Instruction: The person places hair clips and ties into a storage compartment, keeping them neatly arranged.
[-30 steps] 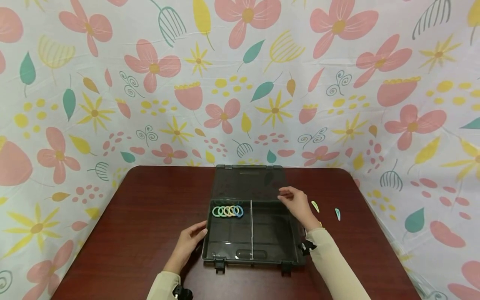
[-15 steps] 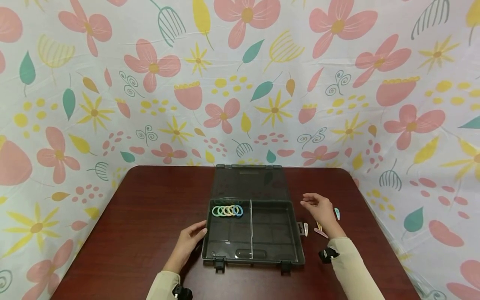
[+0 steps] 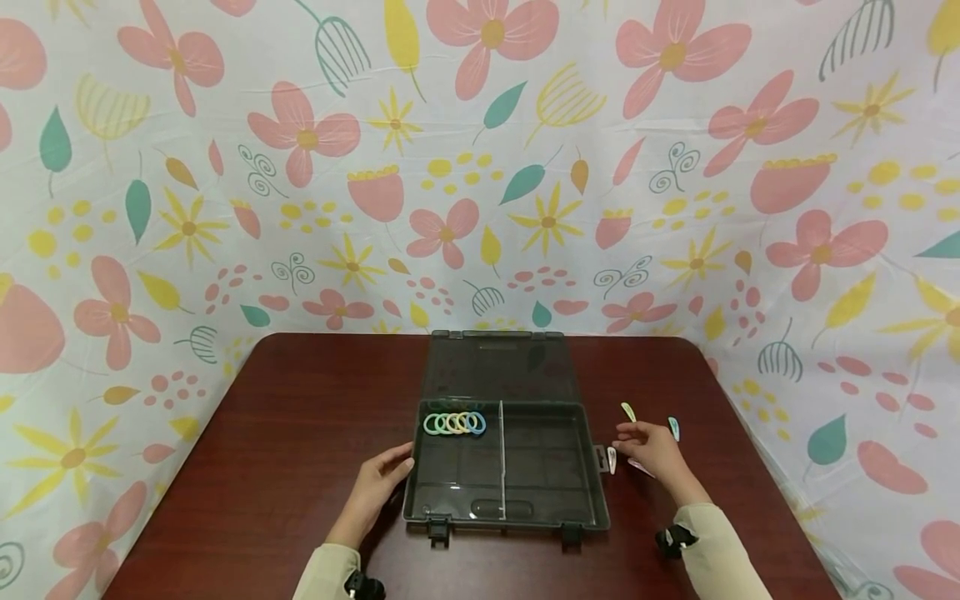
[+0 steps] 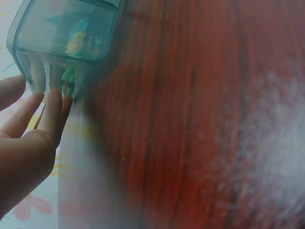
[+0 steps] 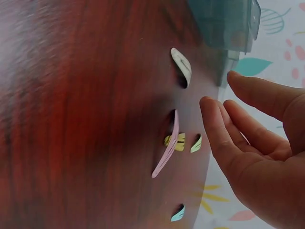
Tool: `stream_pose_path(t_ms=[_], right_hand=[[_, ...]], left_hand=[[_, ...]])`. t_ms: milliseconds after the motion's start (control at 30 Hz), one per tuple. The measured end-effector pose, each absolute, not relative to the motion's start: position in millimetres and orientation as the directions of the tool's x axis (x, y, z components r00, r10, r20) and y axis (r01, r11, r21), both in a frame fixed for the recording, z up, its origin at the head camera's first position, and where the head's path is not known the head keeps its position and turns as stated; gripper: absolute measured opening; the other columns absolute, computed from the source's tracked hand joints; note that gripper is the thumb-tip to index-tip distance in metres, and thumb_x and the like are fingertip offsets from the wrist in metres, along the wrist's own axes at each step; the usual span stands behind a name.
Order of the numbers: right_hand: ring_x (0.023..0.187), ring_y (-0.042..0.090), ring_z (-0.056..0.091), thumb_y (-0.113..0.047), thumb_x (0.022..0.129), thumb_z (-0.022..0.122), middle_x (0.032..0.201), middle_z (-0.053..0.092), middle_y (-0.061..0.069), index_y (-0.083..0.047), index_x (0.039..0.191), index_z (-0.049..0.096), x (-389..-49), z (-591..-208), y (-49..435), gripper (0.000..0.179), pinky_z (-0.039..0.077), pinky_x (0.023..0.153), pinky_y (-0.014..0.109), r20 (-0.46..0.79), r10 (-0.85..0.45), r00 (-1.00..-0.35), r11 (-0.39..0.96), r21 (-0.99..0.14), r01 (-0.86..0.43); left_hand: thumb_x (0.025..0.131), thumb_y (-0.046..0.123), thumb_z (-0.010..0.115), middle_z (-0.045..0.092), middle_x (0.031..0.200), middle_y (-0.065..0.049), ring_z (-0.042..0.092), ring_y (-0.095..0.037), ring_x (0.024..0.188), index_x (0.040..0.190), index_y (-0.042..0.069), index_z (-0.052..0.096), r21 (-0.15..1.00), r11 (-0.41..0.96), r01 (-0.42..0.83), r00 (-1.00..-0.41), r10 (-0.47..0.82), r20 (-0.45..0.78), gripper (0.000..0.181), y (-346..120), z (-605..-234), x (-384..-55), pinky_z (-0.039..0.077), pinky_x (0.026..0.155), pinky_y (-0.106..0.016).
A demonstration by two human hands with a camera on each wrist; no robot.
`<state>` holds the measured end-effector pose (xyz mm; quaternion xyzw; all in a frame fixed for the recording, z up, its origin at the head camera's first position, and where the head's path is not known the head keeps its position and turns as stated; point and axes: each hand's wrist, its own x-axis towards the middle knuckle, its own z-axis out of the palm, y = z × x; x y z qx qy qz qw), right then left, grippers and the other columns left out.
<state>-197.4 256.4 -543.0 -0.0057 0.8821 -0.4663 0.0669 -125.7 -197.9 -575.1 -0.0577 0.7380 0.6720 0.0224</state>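
My left hand (image 3: 378, 487) touches the left wall of a dark see-through plastic case (image 3: 465, 479), fingertips against its side. In the left wrist view those fingers (image 4: 53, 109) are nearly straight. My right hand (image 3: 656, 454) is over the hair clips to the right of the case, holding nothing, thumb and fingers apart. A white hair clip (image 5: 182, 67) lies nearest the case. A pink hair clip (image 5: 167, 148) crosses a yellow one (image 5: 180, 142), which my hand hides in the head view. Farther out lie a pale green clip (image 3: 628, 412) and a light blue clip (image 3: 673, 428).
The case's lid (image 3: 498, 367) is laid back toward the far table edge. A thin divider (image 3: 503, 458) splits the case; several pastel rings (image 3: 455, 423) lie in a row in its left compartment. Latches (image 3: 438, 531) project at the front. A floral cloth (image 3: 480, 167) hangs behind the wooden table (image 3: 322, 400).
My right hand has moved from above the case's right compartment out to the right and down over the hair clips. The left hand has stayed at the case's side.
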Motion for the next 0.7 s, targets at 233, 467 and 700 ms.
stream_pose_path(t_ms=[233,467,700], right_hand=[[0.079,0.021,0.065,-0.005,0.085,0.070,0.096,0.068,0.018,0.011,0.115,0.062,-192.0,-549.7,258.8,0.034,0.053,0.065,0.032,-0.117,-0.085,-0.989,0.627,-0.778,0.038],[0.074,0.017,0.060,-0.005,0.082,0.073,0.091,0.065,0.012,0.011,0.115,0.062,-191.8,-553.8,256.6,0.038,0.050,0.064,0.032,-0.164,-0.078,-0.983,0.633,-0.770,0.078],[0.073,0.017,0.059,-0.004,0.081,0.074,0.087,0.064,0.011,0.010,0.111,0.064,-194.9,-555.0,255.3,0.034,0.049,0.063,0.032,-0.172,-0.067,-0.983,0.644,-0.760,0.089]], left_hand=[[0.095,0.013,0.062,0.057,0.131,-0.021,0.052,-0.031,0.122,0.131,-0.002,0.057,0.990,0.093,-0.108,-0.993,-0.054,-0.104,0.039,-197.0,-576.7,-125.2,0.046,0.089,-0.022],[0.095,0.008,0.061,0.057,0.130,-0.022,0.051,-0.031,0.122,0.130,-0.004,0.057,0.992,0.067,-0.103,-0.994,-0.050,-0.100,0.038,-196.7,-576.8,-125.9,0.045,0.086,-0.016],[0.095,0.009,0.061,0.056,0.131,-0.021,0.051,-0.030,0.122,0.131,-0.003,0.057,0.990,0.074,-0.117,-0.992,-0.055,-0.113,0.038,-197.6,-574.8,-125.6,0.045,0.086,-0.017]])
